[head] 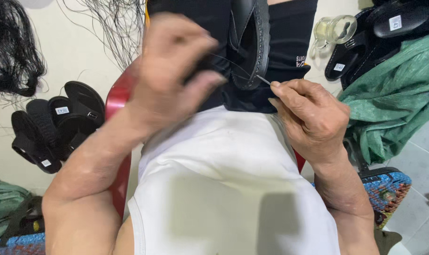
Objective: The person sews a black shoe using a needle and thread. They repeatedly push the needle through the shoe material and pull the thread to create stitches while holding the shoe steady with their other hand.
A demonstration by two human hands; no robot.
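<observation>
A black sandal [250,42] stands on edge between my knees, its sole toward the right. My right hand [313,113] pinches a thin metal needle [264,80] whose tip touches the sandal's lower rim. My left hand [174,66], blurred, is closed around the sandal's left side, with a fine dark thread [228,60] running from it toward the sandal. My white shirt and black shorts fill the middle of the view.
Several black sandals [54,125] lie piled on the floor at left, below a tangle of black thread [11,52]. More sandals [379,33] and a glass mug [334,29] sit at upper right beside a green sack [393,99]. I sit on a red chair [120,137].
</observation>
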